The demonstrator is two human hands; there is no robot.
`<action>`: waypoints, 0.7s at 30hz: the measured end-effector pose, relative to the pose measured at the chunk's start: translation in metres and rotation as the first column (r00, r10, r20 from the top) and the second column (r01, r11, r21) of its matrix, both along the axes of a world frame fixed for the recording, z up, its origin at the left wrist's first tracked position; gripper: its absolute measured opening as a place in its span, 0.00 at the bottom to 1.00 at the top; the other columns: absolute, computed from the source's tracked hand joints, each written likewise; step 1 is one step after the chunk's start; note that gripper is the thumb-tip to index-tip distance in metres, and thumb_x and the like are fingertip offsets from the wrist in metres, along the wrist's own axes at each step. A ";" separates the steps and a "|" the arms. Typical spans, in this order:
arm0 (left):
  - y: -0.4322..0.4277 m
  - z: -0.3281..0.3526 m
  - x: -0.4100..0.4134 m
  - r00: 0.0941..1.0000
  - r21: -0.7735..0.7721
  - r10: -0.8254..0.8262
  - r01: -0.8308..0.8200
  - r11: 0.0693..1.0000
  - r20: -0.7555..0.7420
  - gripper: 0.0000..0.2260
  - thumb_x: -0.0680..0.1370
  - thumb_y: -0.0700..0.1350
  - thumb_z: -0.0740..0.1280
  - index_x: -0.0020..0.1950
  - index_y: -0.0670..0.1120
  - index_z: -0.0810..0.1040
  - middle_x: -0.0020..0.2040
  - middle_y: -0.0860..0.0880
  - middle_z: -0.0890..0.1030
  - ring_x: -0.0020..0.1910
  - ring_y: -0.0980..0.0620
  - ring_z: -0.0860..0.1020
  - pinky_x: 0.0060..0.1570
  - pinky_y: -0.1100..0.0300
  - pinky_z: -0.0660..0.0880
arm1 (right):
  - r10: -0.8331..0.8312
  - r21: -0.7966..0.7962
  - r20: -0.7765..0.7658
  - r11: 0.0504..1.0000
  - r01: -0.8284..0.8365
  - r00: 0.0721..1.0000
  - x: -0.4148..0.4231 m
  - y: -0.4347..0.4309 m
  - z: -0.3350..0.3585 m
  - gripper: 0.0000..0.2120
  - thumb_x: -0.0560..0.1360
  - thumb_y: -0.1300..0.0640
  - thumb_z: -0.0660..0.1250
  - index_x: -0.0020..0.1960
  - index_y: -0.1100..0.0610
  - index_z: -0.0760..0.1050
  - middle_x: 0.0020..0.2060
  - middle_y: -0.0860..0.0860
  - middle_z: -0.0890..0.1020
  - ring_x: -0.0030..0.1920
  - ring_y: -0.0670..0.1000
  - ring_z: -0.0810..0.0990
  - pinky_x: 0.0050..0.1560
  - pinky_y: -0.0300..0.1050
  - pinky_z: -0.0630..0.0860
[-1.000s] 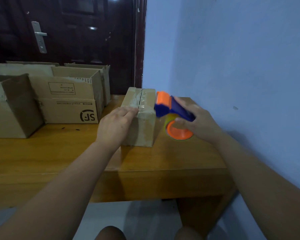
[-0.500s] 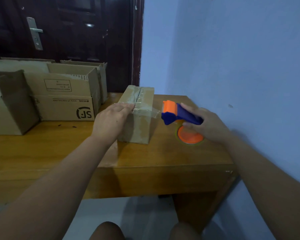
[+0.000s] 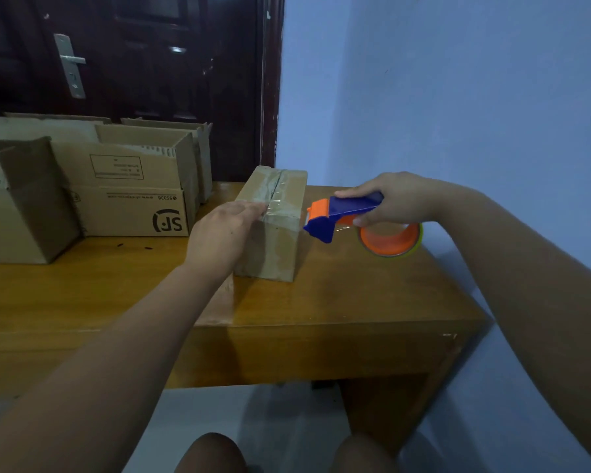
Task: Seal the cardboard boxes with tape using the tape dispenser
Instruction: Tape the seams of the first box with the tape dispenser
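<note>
Fingers (image 3: 249,209) of the left hand (image 3: 222,233) lie straight and flat on the near top edge of a small closed cardboard box (image 3: 273,247), pressing down a strip of clear tape (image 3: 282,213) that crosses the lid; the right hand (image 3: 400,199) is curled round the blue handle of the tape dispenser (image 3: 342,213), whose orange head sits just right of the box's top corner, the orange roll (image 3: 389,238) hanging below. To finish this strip well, the left hand should probably keep the tape pinned while the dispenser draws it taut down the right side, then tilts so the blade cuts cleanly, before any wrinkles are smoothed flat. The box stands mid-surface on a glossy wooden table (image 3: 321,302); open cardboard boxes (image 3: 130,206) crowd the far left, a dark door (image 3: 151,63) with a metal handle (image 3: 70,64) stands behind them, and a blue wall (image 3: 458,97) fills the right
</note>
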State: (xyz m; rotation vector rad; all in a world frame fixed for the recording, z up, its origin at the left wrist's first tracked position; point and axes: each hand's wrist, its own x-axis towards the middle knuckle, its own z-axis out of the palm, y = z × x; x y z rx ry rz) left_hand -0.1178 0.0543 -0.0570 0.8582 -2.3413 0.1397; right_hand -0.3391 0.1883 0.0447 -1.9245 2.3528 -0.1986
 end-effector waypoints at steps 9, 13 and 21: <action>0.003 0.002 -0.003 0.999 0.058 -0.030 0.029 0.998 0.021 0.24 0.76 0.39 0.66 0.72 0.47 0.66 0.69 0.45 0.71 0.68 0.46 0.68 0.67 0.49 0.66 | 0.024 0.415 -0.224 0.907 0.073 0.974 0.021 -0.027 -0.030 0.21 0.77 0.51 0.67 0.69 0.45 0.71 0.62 0.47 0.77 0.54 0.49 0.72 0.51 0.38 0.71; 0.000 0.005 -0.004 0.997 0.062 0.008 -0.013 0.998 0.072 0.26 0.77 0.41 0.66 0.74 0.50 0.64 0.70 0.48 0.70 0.69 0.48 0.67 0.68 0.51 0.66 | -0.048 0.275 -0.060 0.959 0.063 0.997 -0.006 -0.022 -0.051 0.23 0.75 0.47 0.68 0.69 0.41 0.71 0.59 0.45 0.78 0.57 0.50 0.74 0.59 0.44 0.69; 0.005 0.011 -0.009 0.993 0.065 -0.007 -0.001 0.998 0.116 0.22 0.79 0.45 0.63 0.73 0.49 0.64 0.69 0.49 0.70 0.67 0.48 0.68 0.68 0.50 0.64 | -0.220 0.340 0.127 0.926 0.166 0.967 -0.036 -0.018 -0.050 0.23 0.75 0.44 0.67 0.69 0.45 0.71 0.66 0.51 0.74 0.65 0.53 0.71 0.69 0.51 0.65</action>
